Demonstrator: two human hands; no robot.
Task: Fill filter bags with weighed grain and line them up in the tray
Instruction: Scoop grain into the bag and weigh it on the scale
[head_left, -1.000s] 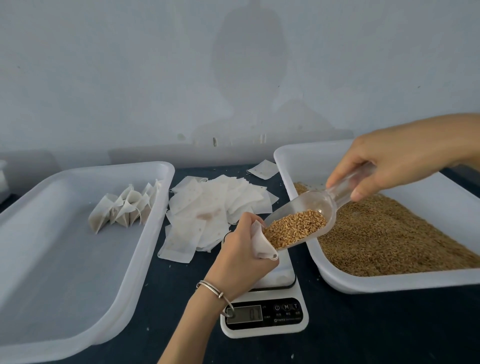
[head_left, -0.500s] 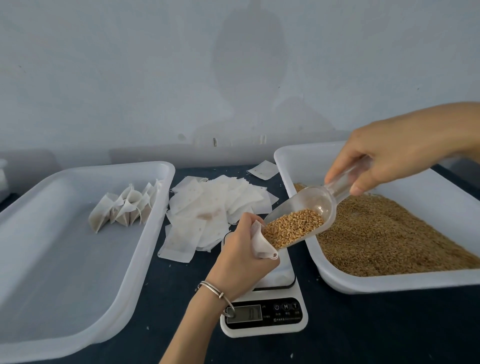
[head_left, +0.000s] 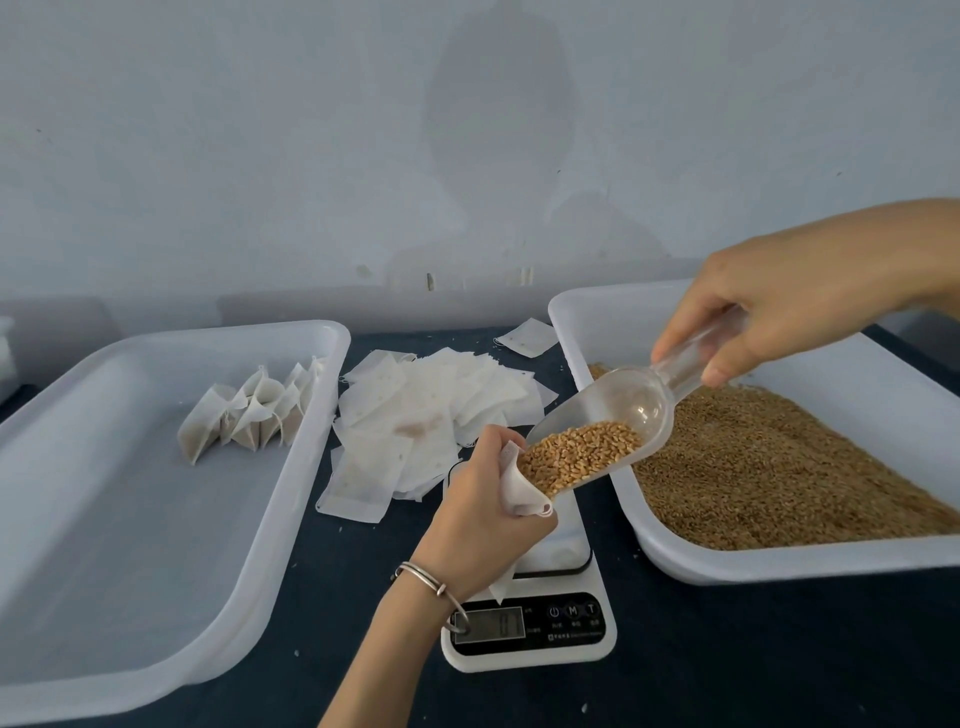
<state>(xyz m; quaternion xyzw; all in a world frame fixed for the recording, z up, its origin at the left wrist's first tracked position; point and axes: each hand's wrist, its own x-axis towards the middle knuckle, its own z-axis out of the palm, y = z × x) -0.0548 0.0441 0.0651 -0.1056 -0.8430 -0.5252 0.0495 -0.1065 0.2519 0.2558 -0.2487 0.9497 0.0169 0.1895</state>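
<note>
A person's left hand (head_left: 475, 512) grips an open white filter bag (head_left: 522, 493) above the white digital scale (head_left: 530, 631) near the front edge of the dark desk (head_left: 753, 649), fingers curled around the bag's body so its mouth faces up and to the right; a metal bangle (head_left: 426, 577) circles that wrist; the right hand (head_left: 769, 306) pinches the handle of a clear plastic scoop (head_left: 618, 421) between thumb and curled fingers, tilting it downward so its lip meets the bag's mouth; golden grain (head_left: 579, 454) is heaped in the scoop's lower end, touching the bag's rim; the scoop crosses the near-left corner of the white grain tray (head_left: 779, 564), which sits along the desk's right side with grain spread across its floor up to the front wall; a narrow strip of dark desk separates this tray from the scale; on the desk's left side a large white tray (head_left: 291, 467) holds a short row of filled bags (head_left: 254, 410) leaning together near its far-right corner, the rest of its floor bare toward the near edge; between the two trays, at the desk's centre toward the back, lies a loose pile of flat empty filter bags (head_left: 426, 421), with one single bag (head_left: 527, 338) apart at the back edge beside the grain tray; the scale's display is lit, its digits too blurred to read.
</note>
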